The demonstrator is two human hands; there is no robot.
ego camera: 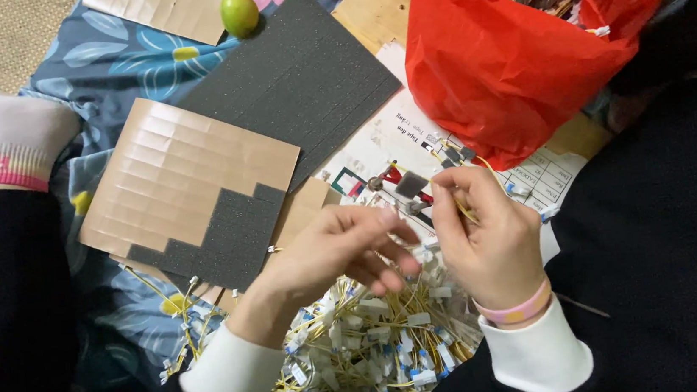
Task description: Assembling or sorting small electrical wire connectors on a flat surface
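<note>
White sock (6, 135) far left, brown card w/ dark foam strips (195, 194) next. Left hand (333, 253) w/ fingers curled over wire pile (363, 348); pinch unclear. Right hand (485, 238) pinches thin yellow wire (462, 208). Red bag (514, 61) up right.
</note>
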